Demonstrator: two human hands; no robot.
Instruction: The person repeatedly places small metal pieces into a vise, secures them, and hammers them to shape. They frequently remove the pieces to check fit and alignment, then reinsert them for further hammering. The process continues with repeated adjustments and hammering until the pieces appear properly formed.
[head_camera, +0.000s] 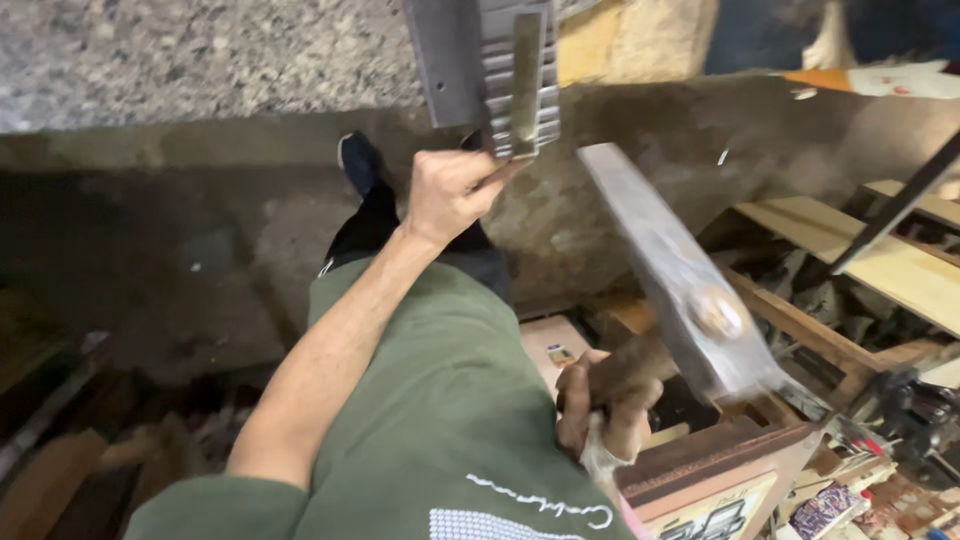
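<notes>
- Shirt (450, 420), green, short-sleeved, worn by the person; fills the near middle of the view.
- Right hand (605, 405), near right: clenched around a wooden handle (625, 365), a scrap of pale cloth at the heel of the palm.
- Hammer head (675, 270), long grey metal bar, tilted up and to the far left from that handle; raised, apart from everything else.
- Wooden box (715, 465), brown, just beside and below the right hand.
- Shelves (880, 265) of pale boards, right, cluttered with small items.
- Left hand (450, 190), farther off, arm stretched out: fingers closed on the lower end of a ribbed grey metal piece (520, 75), held upright against the speckled stone surface (200, 60).
- Floor (150, 260), dark and dusty, left; a dark shoe (358, 160) beyond the arm.
- Step in hand, by judgement: piece steadied, hammer cocked for a blow. Next move calls for a true aim and fingers kept clear of the strike.
</notes>
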